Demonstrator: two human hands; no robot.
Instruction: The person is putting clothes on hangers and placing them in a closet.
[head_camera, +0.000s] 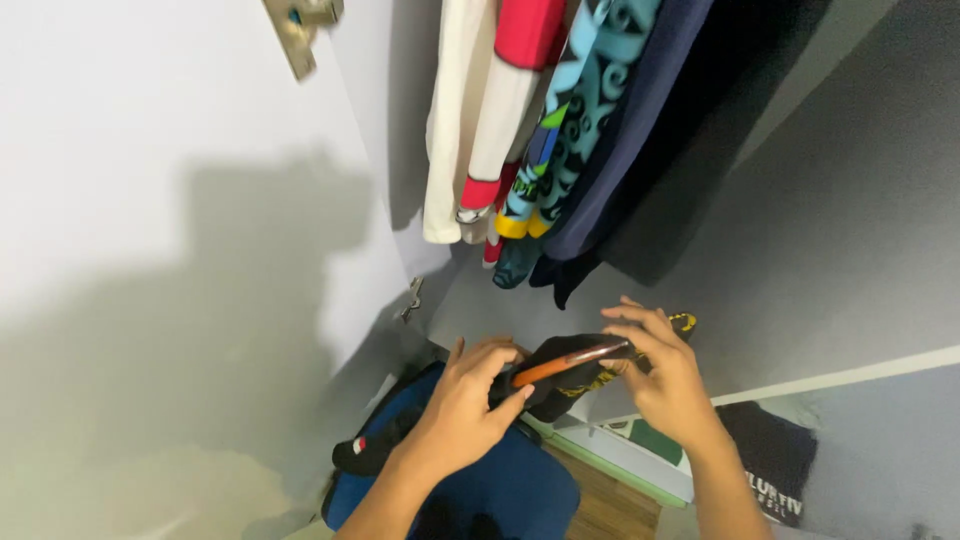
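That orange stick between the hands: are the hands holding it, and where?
Yes. Both hands hold the orange hanger with a black garment: left hand at one end, right hand at the other.

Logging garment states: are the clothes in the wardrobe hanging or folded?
Hanging. The garments drop straight down side by side from above, hems loose over the hands; the rail or hangers are out of frame.

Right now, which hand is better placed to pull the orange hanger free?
Probably the left hand: its fingers wrap the orange hanger's near end, while the right hand pins the black garment.
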